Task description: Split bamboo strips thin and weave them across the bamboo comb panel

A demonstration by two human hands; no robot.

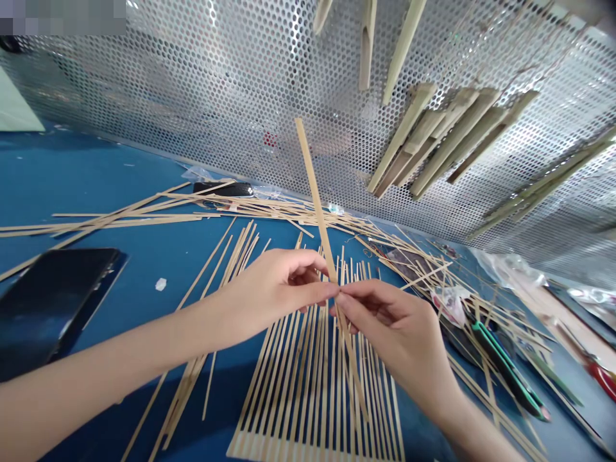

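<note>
**Above the matte blue table [144,276], two bare hands grasp one long, flat, tan strip**

At 12 o'clock, a silvery perforated metal panel [192,83] rises behind the table, with split pieces that look like bamboo [455,144] hanging at 1 o'clock. At 6 o'clock lies a row of thin, tan, near-parallel strips, their near ends meeting a pale band [250,446]. A flat black rectangular device [58,301] sits at 9 o'clock.

Over the row's far part, the left hand [289,282] and right hand [394,321] pinch the tan strip [315,192] between thumbs and fingers, close together; it slants from 11 toward 5 o'clock, its far end raised.

The row looks set out, with its near end joined; no strip can be seen running across it. Many loose strips [283,208] lie outside it. A green-and-black cutter [510,369] rests at 4 o'clock, and a small white scrap [160,284] at 9 o'clock.
</note>
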